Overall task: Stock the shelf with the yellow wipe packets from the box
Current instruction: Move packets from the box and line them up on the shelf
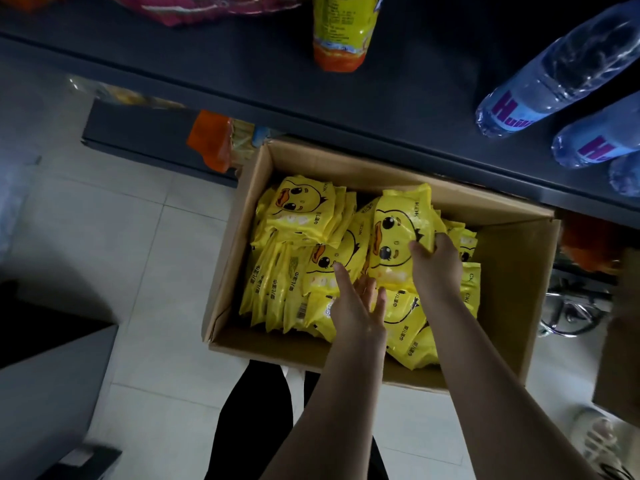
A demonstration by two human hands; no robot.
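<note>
An open cardboard box (512, 271) stands on the tiled floor below a dark shelf (398, 91). Several yellow wipe packets with a duck face fill it; one stack (301, 209) lies at the back left. My right hand (434, 261) grips a yellow packet (394, 237) by its right edge, raised a little above the others. My left hand (356, 303) reaches in beside it with fingers spread and straight, touching the packets under that one.
On the dark shelf lie clear water bottles (561, 71) at the right and a yellow-orange pouch (343, 29) in the middle. A lower shelf (145, 133) holds orange packs (211, 140). A grey block (52, 393) stands at the left. My sandalled foot (599, 441) is bottom right.
</note>
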